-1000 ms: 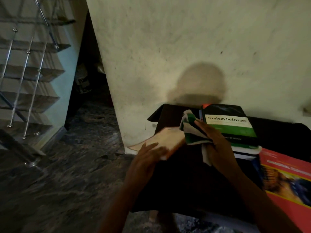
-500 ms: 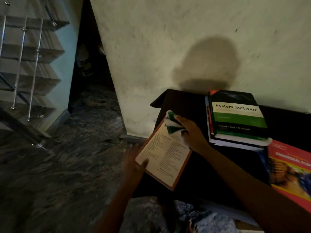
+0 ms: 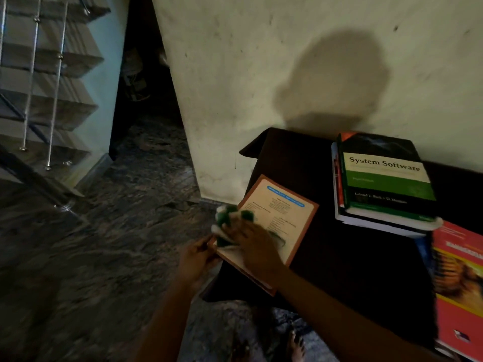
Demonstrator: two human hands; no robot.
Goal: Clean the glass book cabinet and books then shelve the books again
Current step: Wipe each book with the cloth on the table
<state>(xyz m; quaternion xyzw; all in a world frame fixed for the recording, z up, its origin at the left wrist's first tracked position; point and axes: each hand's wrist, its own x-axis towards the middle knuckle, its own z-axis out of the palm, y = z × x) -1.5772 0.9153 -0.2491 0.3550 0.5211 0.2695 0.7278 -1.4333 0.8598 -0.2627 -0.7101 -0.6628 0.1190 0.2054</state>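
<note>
Nearest, at the bottom edge of the frame: your bare foot [image 3: 295,343] on the dark stone floor [image 3: 104,244], with both forearms coming up from there.

Step in hand, as I read it: wiping one book down, so this is the book-cleaning phase. Shelving is not begun and the glass cabinet isn't in view.

Left hand [image 3: 198,257], centre-low: grips the lower-left corner of the orange-bordered paperback [image 3: 282,212]. Thumb is on top and fingers are curled under the edge, steadying it.

Right hand [image 3: 252,239]: palm down on a green-and-white cloth [image 3: 230,212], pressing it on the cover near the left edge. Fingers [image 3: 235,227] look close together over the wad. Motion blur means I cannot tell whether they curl into the cloth or lie flat.

The paperback lies tilted, printed cover up. It's half on the dark draped table [image 3: 352,270], with its lower-left corner overhanging into your left hand.

Next move, my call: carry the wipe across the remaining cover towards the upper right. Keep the left grip firm, because the overhang could tip under pressure. Then set it on the stack.

Further right: the "System Software" textbook [image 3: 384,178] tops a small stack [image 3: 379,223], well apart from the paperback. A red book [image 3: 460,278] lies at the right edge of the frame.

Behind: a pale wall [image 3: 261,74] with a head shadow, and a staircase [image 3: 47,74] at upper left.
</note>
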